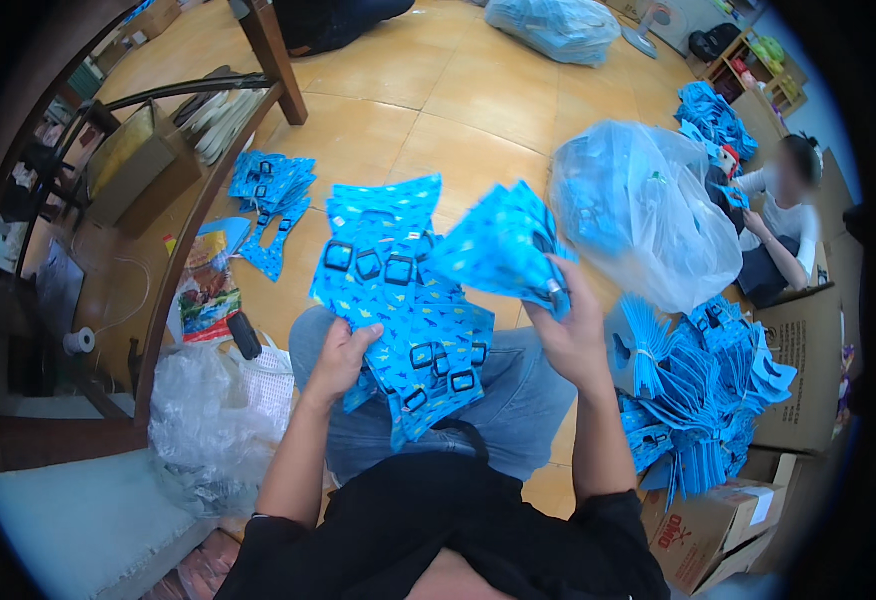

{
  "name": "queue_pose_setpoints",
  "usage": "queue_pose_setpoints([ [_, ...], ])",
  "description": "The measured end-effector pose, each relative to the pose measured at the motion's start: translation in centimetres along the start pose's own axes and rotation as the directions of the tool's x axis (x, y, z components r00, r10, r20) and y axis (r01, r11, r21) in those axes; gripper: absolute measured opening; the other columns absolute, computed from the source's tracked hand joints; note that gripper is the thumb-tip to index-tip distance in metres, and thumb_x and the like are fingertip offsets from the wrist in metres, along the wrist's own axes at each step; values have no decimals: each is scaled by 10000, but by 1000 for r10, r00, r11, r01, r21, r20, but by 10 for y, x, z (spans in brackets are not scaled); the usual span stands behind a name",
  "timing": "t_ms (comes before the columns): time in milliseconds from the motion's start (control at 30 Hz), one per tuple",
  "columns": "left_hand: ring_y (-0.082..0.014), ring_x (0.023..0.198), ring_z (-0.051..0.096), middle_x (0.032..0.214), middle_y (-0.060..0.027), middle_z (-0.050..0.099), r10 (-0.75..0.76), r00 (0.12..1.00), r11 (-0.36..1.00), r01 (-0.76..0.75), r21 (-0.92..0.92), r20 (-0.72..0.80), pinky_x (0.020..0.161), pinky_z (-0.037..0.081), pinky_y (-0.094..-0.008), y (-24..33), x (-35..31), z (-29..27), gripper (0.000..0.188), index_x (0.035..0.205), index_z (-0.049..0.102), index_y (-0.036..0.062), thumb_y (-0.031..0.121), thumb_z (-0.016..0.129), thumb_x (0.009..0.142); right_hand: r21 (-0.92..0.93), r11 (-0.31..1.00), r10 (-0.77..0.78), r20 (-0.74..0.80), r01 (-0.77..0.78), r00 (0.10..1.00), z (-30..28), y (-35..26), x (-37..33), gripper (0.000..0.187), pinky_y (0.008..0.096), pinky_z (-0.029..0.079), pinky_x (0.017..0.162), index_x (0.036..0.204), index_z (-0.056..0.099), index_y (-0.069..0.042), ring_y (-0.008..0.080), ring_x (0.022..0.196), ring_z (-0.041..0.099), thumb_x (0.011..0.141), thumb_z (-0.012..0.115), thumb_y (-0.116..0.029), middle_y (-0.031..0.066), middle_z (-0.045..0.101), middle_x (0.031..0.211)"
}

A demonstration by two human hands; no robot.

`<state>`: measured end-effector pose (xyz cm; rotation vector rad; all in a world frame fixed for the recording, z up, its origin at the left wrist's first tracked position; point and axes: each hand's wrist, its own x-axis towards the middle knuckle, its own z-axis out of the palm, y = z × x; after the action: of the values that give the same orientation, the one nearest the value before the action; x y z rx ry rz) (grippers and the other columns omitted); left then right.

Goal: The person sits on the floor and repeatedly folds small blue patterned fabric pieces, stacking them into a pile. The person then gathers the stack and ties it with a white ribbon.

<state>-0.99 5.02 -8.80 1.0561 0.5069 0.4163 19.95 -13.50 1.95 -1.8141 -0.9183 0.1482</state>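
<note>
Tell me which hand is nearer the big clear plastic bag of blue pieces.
Right. The right hand is just left of the clear plastic bag; the left hand is farther left, across the lap.

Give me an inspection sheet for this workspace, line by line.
Surface: tan tiled floor; the person sits on it.
Job's things: fanned blue patterned pieces with black buckles on the lap; folded blue bundle.
Clutter: small blue pile, clear bag of blue pieces, banded blue stacks, cardboard box, crumpled plastic.
Grippers: left hand on the fan; right hand grips the bundle.
Cables: nothing seen.
Surroundings: wooden bench; another person seated right.
</note>
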Motion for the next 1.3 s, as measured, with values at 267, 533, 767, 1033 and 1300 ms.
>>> queue_pose_setpoints([
  [267,-185,1125,531,1252,-75,578,28,943,829,-208,519,333,966,448,-358,-13,-1,16,417,1307,516,12,152,629,931,-215,609,-554,574,763,603,31,3,30,214,365,448,867,1039,579,-67,228,1009,605,832,534,-100,77,636,1010],
  [533,-150,1135,511,1272,-73,550,-300,898,936,211,282,323,960,449,-332,-21,-12,38,574,1354,458,10,177,720,872,-254,764,-344,617,593,708,14,25,9,367,371,452,851,1083,595,-96,257,990,610,727,684,-93,76,647,1045],
  [767,-155,1126,524,1228,-96,550,-294,874,944,201,263,388,965,446,-326,-39,-10,70,700,1400,336,15,41,716,812,-132,973,196,34,-190,980,-16,24,6,320,367,501,852,1105,590,-53,304,1008,647,807,699,-100,162,659,1110],
  [1033,-205,1000,619,1140,-107,624,-254,966,966,251,67,50,882,512,-350,-37,-5,35,538,1236,504,-5,112,664,736,896,328,648,18,-300,761,-87,57,-30,456,400,544,906,1233,492,16,267,1035,638,858,704,-135,175,634,1123],
  [1300,-329,1132,581,1275,-178,561,-200,948,742,312,-593,248,988,480,-464,-11,-3,-2,660,1336,479,43,106,592,690,849,246,589,253,-468,768,-62,41,-51,419,426,572,847,1192,524,44,282,992,665,894,679,-206,193,654,1079],
])
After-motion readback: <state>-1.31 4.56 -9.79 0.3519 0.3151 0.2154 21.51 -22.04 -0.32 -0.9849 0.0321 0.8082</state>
